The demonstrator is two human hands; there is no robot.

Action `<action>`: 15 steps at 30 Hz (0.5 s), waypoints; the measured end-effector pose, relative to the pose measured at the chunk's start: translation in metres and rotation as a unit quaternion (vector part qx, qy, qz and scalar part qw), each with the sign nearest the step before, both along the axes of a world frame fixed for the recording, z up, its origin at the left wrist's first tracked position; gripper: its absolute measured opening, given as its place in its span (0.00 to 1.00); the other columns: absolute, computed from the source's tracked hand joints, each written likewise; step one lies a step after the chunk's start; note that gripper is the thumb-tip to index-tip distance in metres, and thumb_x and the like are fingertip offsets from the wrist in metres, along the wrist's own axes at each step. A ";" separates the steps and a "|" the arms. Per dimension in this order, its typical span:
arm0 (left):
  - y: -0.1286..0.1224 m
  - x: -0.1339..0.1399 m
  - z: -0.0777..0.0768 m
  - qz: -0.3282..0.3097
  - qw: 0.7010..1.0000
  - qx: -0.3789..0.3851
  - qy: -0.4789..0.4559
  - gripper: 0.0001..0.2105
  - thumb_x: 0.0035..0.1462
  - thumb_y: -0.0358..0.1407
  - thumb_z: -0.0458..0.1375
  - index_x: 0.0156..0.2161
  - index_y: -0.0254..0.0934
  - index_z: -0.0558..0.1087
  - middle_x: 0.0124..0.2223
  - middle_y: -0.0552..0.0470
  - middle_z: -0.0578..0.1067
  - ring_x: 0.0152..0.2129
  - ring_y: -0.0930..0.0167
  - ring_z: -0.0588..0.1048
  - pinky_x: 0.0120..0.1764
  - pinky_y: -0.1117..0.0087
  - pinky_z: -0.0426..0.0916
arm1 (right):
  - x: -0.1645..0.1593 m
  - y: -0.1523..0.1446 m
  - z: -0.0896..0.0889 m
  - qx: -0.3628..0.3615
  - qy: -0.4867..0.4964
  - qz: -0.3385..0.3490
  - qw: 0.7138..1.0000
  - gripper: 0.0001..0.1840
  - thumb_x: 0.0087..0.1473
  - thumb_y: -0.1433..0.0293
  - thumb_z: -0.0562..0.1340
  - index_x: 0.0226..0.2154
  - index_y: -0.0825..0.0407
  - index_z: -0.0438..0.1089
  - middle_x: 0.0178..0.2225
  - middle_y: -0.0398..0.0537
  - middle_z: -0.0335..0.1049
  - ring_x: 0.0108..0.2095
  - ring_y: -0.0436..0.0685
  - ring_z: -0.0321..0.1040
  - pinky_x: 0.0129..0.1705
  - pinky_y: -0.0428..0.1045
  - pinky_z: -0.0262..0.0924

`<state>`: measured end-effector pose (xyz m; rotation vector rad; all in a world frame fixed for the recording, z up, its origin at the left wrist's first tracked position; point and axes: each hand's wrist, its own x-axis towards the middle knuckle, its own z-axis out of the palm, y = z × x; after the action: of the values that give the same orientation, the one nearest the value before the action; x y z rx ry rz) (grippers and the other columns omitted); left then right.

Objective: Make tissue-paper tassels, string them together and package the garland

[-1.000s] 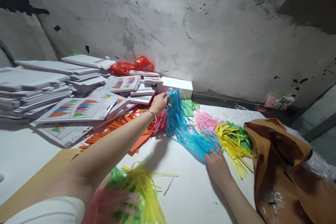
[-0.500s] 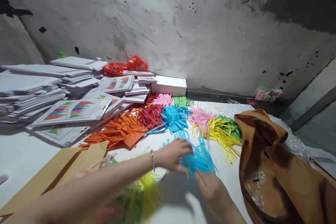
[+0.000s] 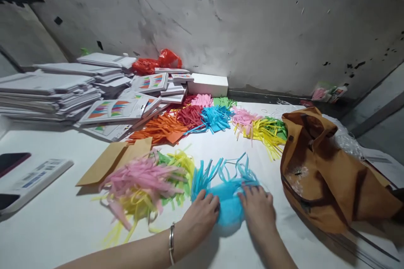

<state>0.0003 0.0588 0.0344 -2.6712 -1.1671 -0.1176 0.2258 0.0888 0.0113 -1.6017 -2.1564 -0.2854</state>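
A blue piece of fringed tissue paper (image 3: 232, 204) lies on the white table between my hands, its cut strips pointing away from me. My left hand (image 3: 200, 214), wearing a silver bracelet, has its fingers curled over the left part of the paper. On the other side my right hand (image 3: 258, 208) holds the right part, thumb and fingers closed at the base of the strips. Just left of my left hand is a loose pile of pink (image 3: 143, 174), yellow (image 3: 135, 206) and green (image 3: 172, 193) fringed paper.
Behind lie orange (image 3: 160, 128), dark red (image 3: 189, 116) and blue (image 3: 217, 117) fringes, with yellow ones (image 3: 268, 134) to the right. Flat boxes (image 3: 112, 111) and white stacks (image 3: 47, 94) fill the back left. A brown bag (image 3: 334, 176) stands right; a brown envelope (image 3: 104, 162) lies left.
My left hand has come down and nearer from above the blue paper onto its left part. The blue paper is now spread between both hands. The view has tilted down.
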 end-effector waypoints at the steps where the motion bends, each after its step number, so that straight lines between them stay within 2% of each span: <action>1: -0.008 0.001 -0.001 0.021 1.000 -0.003 0.002 0.01 0.60 0.31 0.62 0.36 0.36 0.76 0.35 0.49 0.75 0.31 0.65 0.70 0.36 0.61 0.60 | 0.012 0.000 0.001 0.006 0.002 -0.034 0.999 0.17 0.67 0.62 0.52 0.45 0.50 0.74 0.41 0.58 0.77 0.40 0.69 0.70 0.39 0.64 0.61; 3: -0.020 0.002 -0.002 0.056 0.998 -0.006 0.003 0.09 0.60 0.28 0.60 0.46 0.33 0.75 0.43 0.45 0.76 0.35 0.62 0.71 0.39 0.59 0.62 | 0.034 -0.004 0.006 0.028 0.013 -0.097 0.995 0.22 0.68 0.62 0.48 0.45 0.57 0.73 0.45 0.69 0.75 0.41 0.74 0.70 0.38 0.69 0.60; 5: -0.029 0.002 -0.001 0.078 0.997 -0.014 -0.002 0.16 0.61 0.26 0.58 0.54 0.34 0.72 0.51 0.42 0.75 0.40 0.59 0.72 0.42 0.56 0.63 | 0.043 -0.016 0.014 0.046 0.021 -0.115 0.992 0.24 0.68 0.64 0.47 0.48 0.61 0.72 0.48 0.73 0.72 0.46 0.75 0.68 0.43 0.71 0.60; 6: -0.032 0.001 0.000 0.087 0.996 -0.020 -0.008 0.17 0.62 0.27 0.57 0.56 0.36 0.70 0.54 0.42 0.73 0.43 0.59 0.72 0.44 0.55 0.63 | 0.041 -0.024 0.018 0.043 0.017 -0.085 0.995 0.23 0.68 0.64 0.47 0.50 0.61 0.71 0.52 0.71 0.70 0.50 0.73 0.67 0.47 0.70 0.61; 8: -0.038 -0.001 0.001 0.100 0.994 -0.033 -0.027 0.17 0.64 0.28 0.55 0.57 0.40 0.70 0.57 0.44 0.72 0.47 0.58 0.71 0.48 0.53 0.63 | 0.025 -0.041 0.025 0.007 -0.002 0.055 0.998 0.21 0.67 0.65 0.51 0.57 0.54 0.67 0.58 0.60 0.67 0.58 0.65 0.63 0.56 0.63 0.61; 9: -0.041 -0.003 0.001 0.101 0.993 -0.039 -0.038 0.17 0.65 0.29 0.55 0.57 0.42 0.70 0.58 0.46 0.72 0.49 0.58 0.71 0.50 0.53 0.62 | 0.014 -0.049 0.026 -0.019 -0.010 0.150 0.989 0.21 0.66 0.67 0.53 0.59 0.52 0.65 0.60 0.56 0.65 0.61 0.63 0.60 0.60 0.61 0.59; 11: -0.045 -0.007 0.000 0.097 0.992 -0.047 -0.060 0.15 0.66 0.31 0.55 0.56 0.44 0.70 0.58 0.48 0.73 0.52 0.59 0.70 0.53 0.52 0.61 | -0.007 -0.061 0.026 -0.049 -0.001 0.259 0.965 0.23 0.63 0.70 0.56 0.60 0.53 0.64 0.59 0.54 0.68 0.61 0.62 0.61 0.63 0.62 0.56; 12: -0.047 -0.011 -0.001 0.095 0.992 -0.049 -0.070 0.15 0.66 0.32 0.55 0.56 0.45 0.71 0.58 0.49 0.73 0.53 0.59 0.69 0.55 0.51 0.60 | -0.014 -0.064 0.024 -0.052 0.009 0.279 0.959 0.22 0.62 0.72 0.57 0.59 0.55 0.65 0.57 0.55 0.70 0.59 0.63 0.64 0.63 0.63 0.56; 15: -0.055 -0.024 -0.006 0.100 0.990 -0.046 -0.094 0.17 0.65 0.29 0.55 0.57 0.45 0.70 0.59 0.48 0.73 0.57 0.59 0.68 0.60 0.48 0.55 | -0.019 -0.071 0.015 -0.042 0.030 0.274 0.960 0.17 0.63 0.76 0.55 0.53 0.57 0.70 0.49 0.55 0.76 0.53 0.61 0.71 0.62 0.63 0.58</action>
<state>-0.0240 0.0036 0.0285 -2.6489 -1.5248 -0.2928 0.2072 0.0178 0.0262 -0.9714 -2.4780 0.0295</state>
